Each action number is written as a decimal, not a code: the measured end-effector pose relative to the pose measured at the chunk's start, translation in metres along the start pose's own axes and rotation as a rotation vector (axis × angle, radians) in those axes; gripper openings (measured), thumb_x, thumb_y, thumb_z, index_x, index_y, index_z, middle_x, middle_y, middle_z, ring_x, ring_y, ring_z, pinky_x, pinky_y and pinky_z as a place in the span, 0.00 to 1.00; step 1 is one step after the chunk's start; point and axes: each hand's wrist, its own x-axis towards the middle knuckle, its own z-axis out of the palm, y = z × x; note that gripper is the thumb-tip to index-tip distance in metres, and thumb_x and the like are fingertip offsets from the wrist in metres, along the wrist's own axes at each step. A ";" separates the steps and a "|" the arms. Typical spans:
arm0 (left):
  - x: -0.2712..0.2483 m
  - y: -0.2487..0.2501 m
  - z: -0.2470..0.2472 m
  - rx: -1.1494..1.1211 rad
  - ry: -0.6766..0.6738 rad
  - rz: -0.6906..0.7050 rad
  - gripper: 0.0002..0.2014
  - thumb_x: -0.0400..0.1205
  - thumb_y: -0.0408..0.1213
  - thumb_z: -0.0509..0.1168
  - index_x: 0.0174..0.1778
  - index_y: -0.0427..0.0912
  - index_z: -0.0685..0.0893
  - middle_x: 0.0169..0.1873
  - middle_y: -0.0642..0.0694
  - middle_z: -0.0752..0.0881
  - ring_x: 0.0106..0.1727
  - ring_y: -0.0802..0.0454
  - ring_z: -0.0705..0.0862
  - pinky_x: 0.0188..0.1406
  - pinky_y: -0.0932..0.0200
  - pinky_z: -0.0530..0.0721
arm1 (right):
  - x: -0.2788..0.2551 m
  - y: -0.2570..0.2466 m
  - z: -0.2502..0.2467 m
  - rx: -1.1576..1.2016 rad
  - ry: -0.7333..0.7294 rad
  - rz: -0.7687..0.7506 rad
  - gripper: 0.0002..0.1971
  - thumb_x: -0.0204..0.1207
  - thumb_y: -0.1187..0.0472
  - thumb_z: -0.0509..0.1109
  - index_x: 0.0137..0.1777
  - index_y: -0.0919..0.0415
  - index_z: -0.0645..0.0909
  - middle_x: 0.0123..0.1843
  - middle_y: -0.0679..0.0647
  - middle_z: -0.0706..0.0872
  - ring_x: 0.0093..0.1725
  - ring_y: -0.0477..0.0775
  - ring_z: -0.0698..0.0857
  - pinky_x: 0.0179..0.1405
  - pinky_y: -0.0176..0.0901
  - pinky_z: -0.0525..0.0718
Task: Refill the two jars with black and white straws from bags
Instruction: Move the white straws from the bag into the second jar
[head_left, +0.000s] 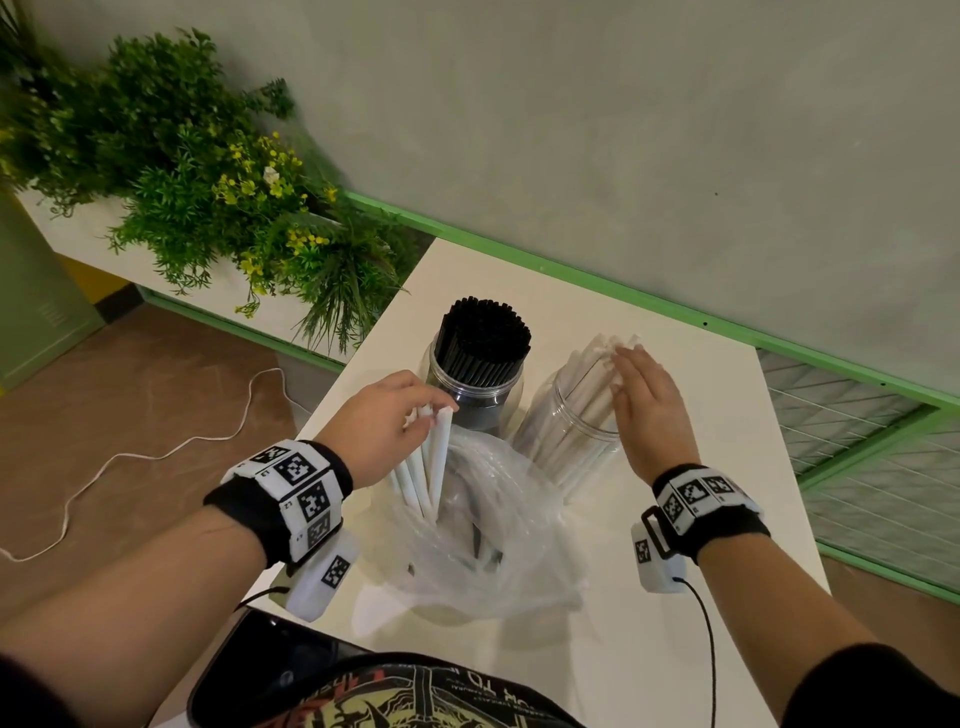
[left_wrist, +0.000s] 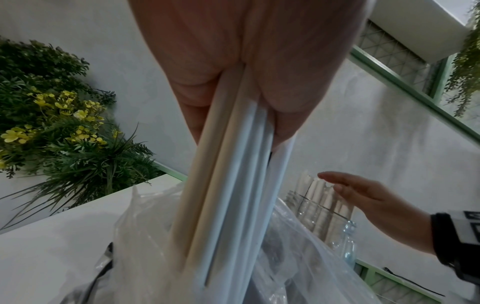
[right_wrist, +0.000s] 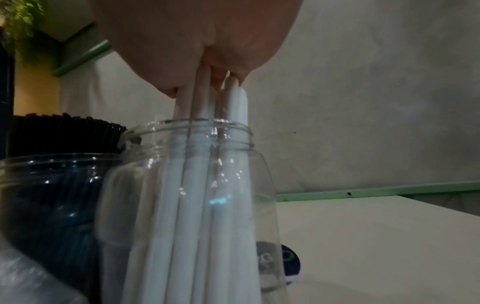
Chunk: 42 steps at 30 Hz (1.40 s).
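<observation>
Head view: black straws (head_left: 484, 338) packed tight in the far-left jar (head_left: 470, 395) — that half looks done. White straws (head_left: 597, 384), a loose handful only, standing in the clear jar (head_left: 569, 431) just beside it, with plenty of room left. More white straws (head_left: 428, 457) poking up out of the clear plastic bag (head_left: 483, 525) in front of both jars, on the white table (head_left: 701, 597). Something dark and thin low in the bag, possibly stray black straws; too blurred to tell.

Left hand (head_left: 387, 426) pinching a small bunch of white straws at their top ends, lower ends not yet clear of the bag. Right hand (head_left: 647, 400) flat, fingers straight and together, resting against the tops of the straws in the clear jar — steadying or tamping them, most likely; gripping nothing.

By judgement, past the midpoint: white jar roughly a third full, several more bunches to carry across.

Beyond the table: leafy planter (head_left: 208, 182) with yellow flowers, green-trimmed wall, white cord (head_left: 156, 452) on the floor.
</observation>
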 end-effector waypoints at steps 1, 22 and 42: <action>0.000 0.000 0.000 -0.001 0.001 0.002 0.13 0.84 0.36 0.62 0.58 0.56 0.85 0.49 0.52 0.81 0.45 0.55 0.81 0.45 0.60 0.77 | -0.004 0.000 0.001 -0.021 -0.032 0.004 0.23 0.84 0.57 0.50 0.73 0.66 0.74 0.74 0.62 0.77 0.77 0.63 0.70 0.78 0.60 0.65; -0.001 -0.001 0.002 0.009 0.023 0.012 0.12 0.84 0.36 0.62 0.58 0.56 0.85 0.49 0.54 0.80 0.44 0.55 0.81 0.44 0.62 0.77 | 0.006 -0.002 -0.001 -0.108 0.024 0.081 0.23 0.78 0.59 0.68 0.71 0.59 0.70 0.71 0.62 0.72 0.69 0.64 0.70 0.69 0.62 0.72; 0.001 -0.001 0.001 -0.001 0.026 -0.025 0.14 0.83 0.35 0.62 0.58 0.57 0.84 0.49 0.55 0.79 0.42 0.59 0.80 0.44 0.61 0.76 | 0.061 -0.002 0.002 -0.179 -0.315 0.248 0.36 0.72 0.34 0.66 0.72 0.58 0.72 0.69 0.57 0.74 0.64 0.62 0.78 0.53 0.54 0.82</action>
